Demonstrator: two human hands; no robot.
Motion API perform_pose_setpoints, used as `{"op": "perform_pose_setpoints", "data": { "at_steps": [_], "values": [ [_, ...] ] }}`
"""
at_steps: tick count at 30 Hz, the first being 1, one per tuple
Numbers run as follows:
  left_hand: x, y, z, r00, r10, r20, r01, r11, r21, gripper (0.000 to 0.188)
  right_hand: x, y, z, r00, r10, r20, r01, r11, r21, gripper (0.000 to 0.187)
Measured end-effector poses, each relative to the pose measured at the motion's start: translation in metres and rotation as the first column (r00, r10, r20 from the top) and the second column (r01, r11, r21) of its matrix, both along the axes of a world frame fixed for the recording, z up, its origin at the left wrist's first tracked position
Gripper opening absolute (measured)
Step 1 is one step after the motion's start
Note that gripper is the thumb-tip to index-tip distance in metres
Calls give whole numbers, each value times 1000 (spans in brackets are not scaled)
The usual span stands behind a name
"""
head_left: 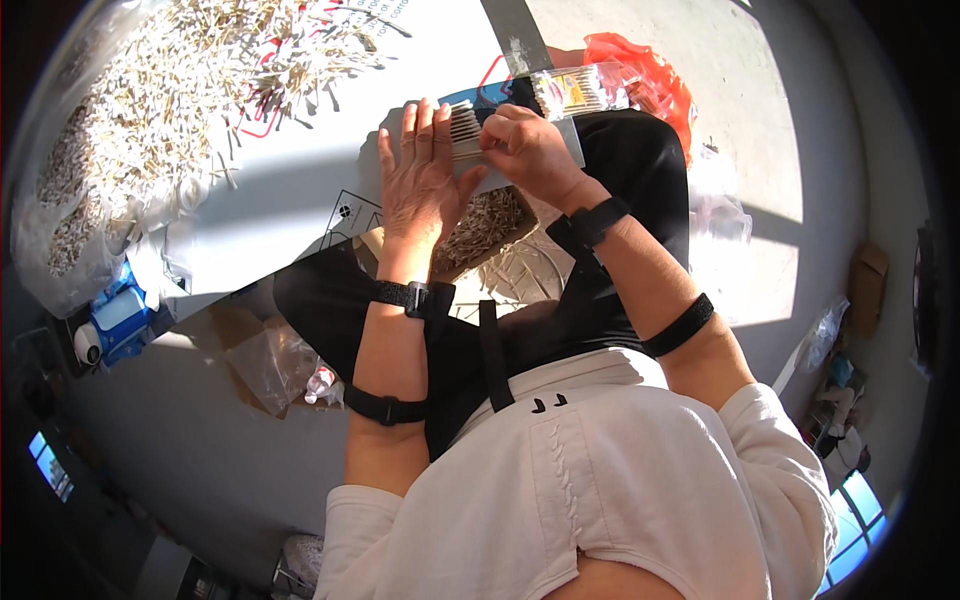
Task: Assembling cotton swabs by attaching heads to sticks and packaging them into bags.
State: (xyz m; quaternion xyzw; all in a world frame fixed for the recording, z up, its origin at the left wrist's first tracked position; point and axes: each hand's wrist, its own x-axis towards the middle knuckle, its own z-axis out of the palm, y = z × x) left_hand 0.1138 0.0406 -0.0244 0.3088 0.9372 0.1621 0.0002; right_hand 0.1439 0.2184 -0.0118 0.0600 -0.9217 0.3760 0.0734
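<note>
One short row of cotton swabs (465, 128) sits upper center, between the left hand (424, 185), fingers extended, and the right hand (535, 155), fingers curled, can't tell if pinching any. Step looks like evening up the row; next move calls for light, level pressure. Loose swab pile (150, 130) upper left.

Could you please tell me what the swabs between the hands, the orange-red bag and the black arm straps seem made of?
Swabs: matte white tips, probably cotton by their rounded, thickened ends; the stick material is unclear.
Orange-red bag: likely thin, slightly glossy plastic film, given its crinkles and sunlit glow.
Black arm straps: matte, perhaps woven fabric, since they wrap the arms closely.
</note>
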Motion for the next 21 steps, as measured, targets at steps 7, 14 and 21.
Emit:
{"op": "perform_pose_setpoints", "data": {
  "at_steps": [7, 14, 21],
  "values": [
    [-1, -1, -2, 1000, -11, -17, 11, 1000, 7, 87, 2, -2, -5, 985, 40, -166, -31, 998, 57, 9],
    [1, 2, 0, 1000, 2, -7, -2, 1000, -8, 88, -4, -5, -4, 974, -204, 102, 211, 975, -70, 6],
    [2, 1, 3, 1000, 3, 11, -3, 1000, -24, 84, 13, 4, 0, 998, -51, 27, 52, 998, -21, 17]
  ]
}}
